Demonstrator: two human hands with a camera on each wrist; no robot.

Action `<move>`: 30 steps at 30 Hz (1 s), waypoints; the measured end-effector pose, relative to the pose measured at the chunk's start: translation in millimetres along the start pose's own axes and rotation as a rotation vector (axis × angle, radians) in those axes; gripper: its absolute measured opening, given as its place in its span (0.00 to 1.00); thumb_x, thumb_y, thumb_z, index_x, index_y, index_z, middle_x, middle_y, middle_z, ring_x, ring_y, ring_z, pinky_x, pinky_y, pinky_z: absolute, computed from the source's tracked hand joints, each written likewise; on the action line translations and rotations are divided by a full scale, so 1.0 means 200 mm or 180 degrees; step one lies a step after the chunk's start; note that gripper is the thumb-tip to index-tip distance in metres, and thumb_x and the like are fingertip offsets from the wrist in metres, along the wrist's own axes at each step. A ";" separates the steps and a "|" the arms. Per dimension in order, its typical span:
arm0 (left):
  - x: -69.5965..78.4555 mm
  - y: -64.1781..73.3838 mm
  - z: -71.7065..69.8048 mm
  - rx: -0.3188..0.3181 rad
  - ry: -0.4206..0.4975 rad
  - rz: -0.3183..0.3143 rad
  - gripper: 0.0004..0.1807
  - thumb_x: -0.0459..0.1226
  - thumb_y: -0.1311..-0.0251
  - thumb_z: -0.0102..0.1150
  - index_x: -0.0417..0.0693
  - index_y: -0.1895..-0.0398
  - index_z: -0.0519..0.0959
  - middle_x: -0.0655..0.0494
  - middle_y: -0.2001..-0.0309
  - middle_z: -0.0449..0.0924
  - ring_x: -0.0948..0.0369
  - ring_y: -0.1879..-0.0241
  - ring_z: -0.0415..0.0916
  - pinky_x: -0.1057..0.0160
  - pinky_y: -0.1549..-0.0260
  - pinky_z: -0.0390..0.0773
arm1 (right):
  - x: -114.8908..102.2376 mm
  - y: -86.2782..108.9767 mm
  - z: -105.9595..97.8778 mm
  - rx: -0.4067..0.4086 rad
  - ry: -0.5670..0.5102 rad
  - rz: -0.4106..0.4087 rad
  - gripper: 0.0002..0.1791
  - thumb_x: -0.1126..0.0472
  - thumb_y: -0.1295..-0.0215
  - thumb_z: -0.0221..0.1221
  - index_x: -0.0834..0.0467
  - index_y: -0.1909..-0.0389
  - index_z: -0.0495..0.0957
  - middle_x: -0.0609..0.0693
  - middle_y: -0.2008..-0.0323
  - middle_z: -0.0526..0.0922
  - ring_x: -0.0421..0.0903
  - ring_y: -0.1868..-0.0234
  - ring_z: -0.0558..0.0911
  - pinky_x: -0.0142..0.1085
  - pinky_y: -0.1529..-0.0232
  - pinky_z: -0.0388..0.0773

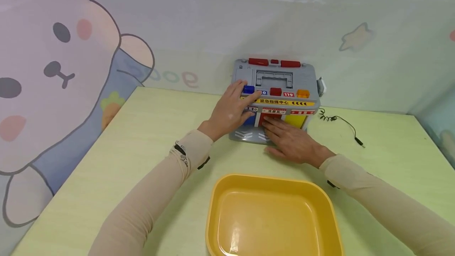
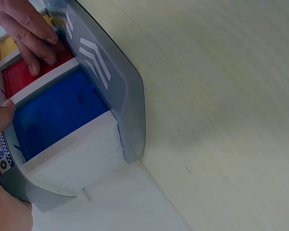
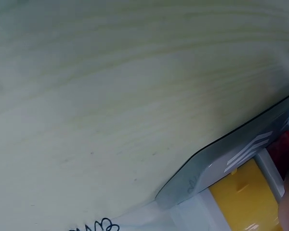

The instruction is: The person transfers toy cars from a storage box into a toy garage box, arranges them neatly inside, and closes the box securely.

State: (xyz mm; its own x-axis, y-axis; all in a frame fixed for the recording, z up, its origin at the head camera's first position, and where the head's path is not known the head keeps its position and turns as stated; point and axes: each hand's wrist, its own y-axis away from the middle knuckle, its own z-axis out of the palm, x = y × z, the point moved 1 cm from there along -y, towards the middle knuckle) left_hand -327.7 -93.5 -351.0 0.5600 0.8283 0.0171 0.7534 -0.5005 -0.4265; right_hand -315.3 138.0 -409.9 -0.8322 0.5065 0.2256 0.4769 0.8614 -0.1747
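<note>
A grey toy rescue station (image 1: 274,90) stands against the back wall, with a fold-down handle and blue, red and orange lights on its roof. My left hand (image 1: 231,108) holds its left front roof edge, fingers on top and thumb at the front. The thumb lies by the upper edge of the blue door (image 2: 60,115) in the left wrist view. Straight fingers of my right hand (image 1: 294,139) press on the red door (image 2: 36,70) in the middle. Beside it is the yellow door (image 3: 245,197). The red door is partly covered by the fingers.
A yellow plastic tray (image 1: 266,216) lies in front of the toy, between the forearms. To the toy's right, a black coiled cable (image 1: 346,121) with a plug runs over the pale green table (image 1: 170,129). A printed cartoon wall cloth (image 1: 199,23) hangs behind.
</note>
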 end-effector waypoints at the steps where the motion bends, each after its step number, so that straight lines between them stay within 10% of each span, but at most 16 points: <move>1: 0.00 0.00 0.00 0.0002 0.0009 0.0002 0.31 0.48 0.33 0.61 0.60 0.27 0.68 0.38 0.25 0.59 0.44 0.23 0.54 0.52 0.21 0.48 | 0.00 -0.01 0.00 0.0001 0.0031 -0.0007 0.36 0.44 0.28 0.54 0.65 0.29 0.66 0.61 0.26 0.65 0.57 0.24 0.62 0.51 0.23 0.58; 30: 0.00 -0.01 -0.04 -0.0307 0.0061 -0.0167 0.32 0.48 0.32 0.60 0.63 0.26 0.66 0.41 0.23 0.57 0.46 0.22 0.52 0.50 0.21 0.48 | 0.00 0.05 -0.04 0.0172 -0.0500 0.0115 0.29 0.49 0.27 0.54 0.58 0.30 0.70 0.55 0.26 0.67 0.55 0.24 0.63 0.52 0.24 0.59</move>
State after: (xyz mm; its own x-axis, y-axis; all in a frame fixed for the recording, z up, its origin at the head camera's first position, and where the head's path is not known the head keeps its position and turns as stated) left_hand -326.1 -93.9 -342.0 0.5246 0.8495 0.0550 0.8111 -0.4792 -0.3355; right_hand -309.2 146.8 -404.2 -0.8507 0.5214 0.0663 0.4950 0.8372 -0.2324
